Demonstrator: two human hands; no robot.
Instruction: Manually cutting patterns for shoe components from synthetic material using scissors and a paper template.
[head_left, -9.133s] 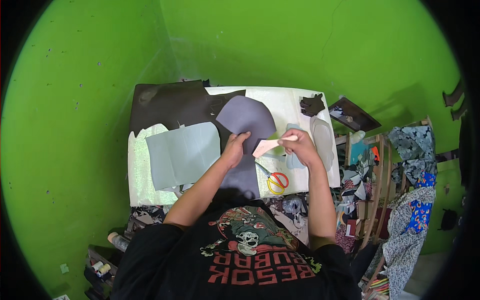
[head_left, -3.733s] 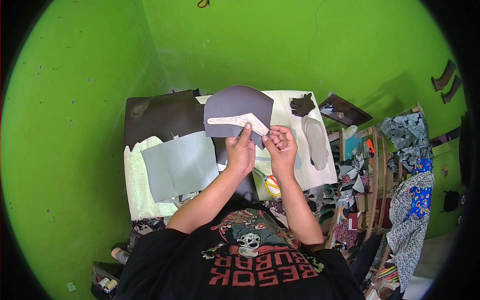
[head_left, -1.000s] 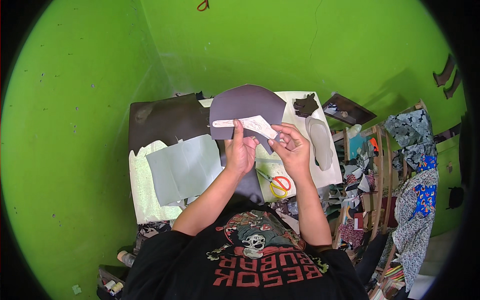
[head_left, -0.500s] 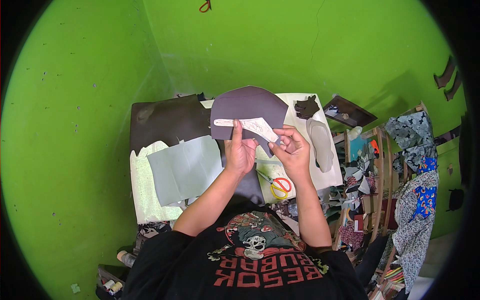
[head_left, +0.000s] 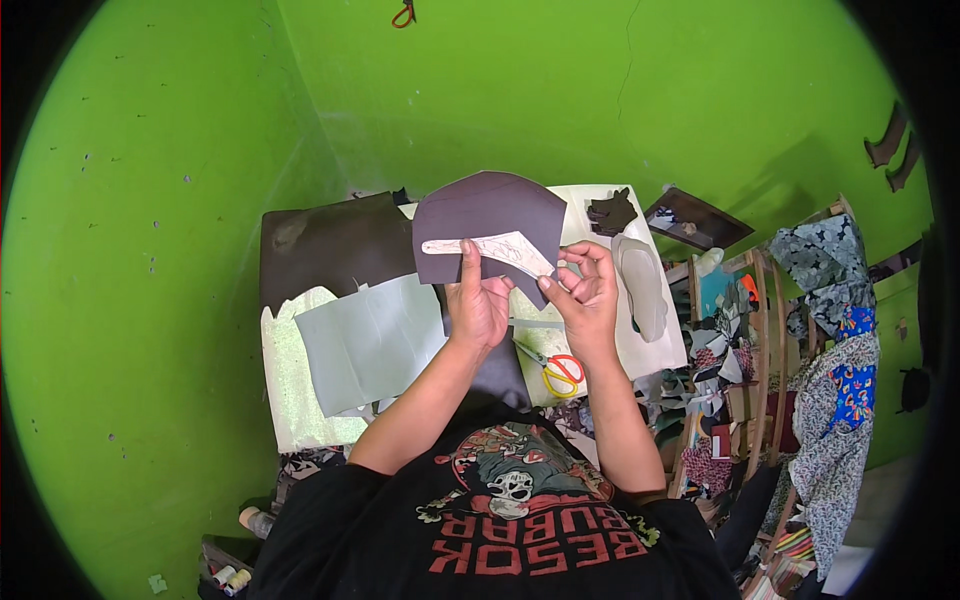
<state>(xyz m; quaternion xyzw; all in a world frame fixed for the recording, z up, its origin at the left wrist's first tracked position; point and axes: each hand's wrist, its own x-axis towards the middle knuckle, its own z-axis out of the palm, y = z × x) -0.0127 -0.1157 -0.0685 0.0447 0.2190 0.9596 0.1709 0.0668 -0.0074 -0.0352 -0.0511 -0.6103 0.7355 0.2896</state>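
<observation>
A dark purplish-brown sheet [head_left: 490, 205], perhaps leather, is held up above the table with a curved white pattern piece [head_left: 505, 247] lying flat against its face. My left hand [head_left: 480, 308] grips both from below, its thumb pressing the pattern's middle and its fingers hidden behind the sheet. At the lower right end of the pattern, my right hand [head_left: 588, 295] pinches the pattern and the sheet's edge between thumb and fingers. Scissors with a red and a yellow handle [head_left: 562, 376] lie on the table just below, between my forearms.
The pale table [head_left: 655, 360] carries a grey-green sheet [head_left: 370, 340], a large dark brown sheet [head_left: 330, 245], a sole-shaped piece [head_left: 642, 285] and dark cut pieces [head_left: 612, 212]. At right stands a wooden rack [head_left: 762, 350] crammed with scraps and draped with patterned cloth [head_left: 835, 470].
The sheet and pattern have shifted slightly left in view, and the sheet is tilted a little differently. My right hand's upper fingers have lifted slightly; both hands keep their hold.
</observation>
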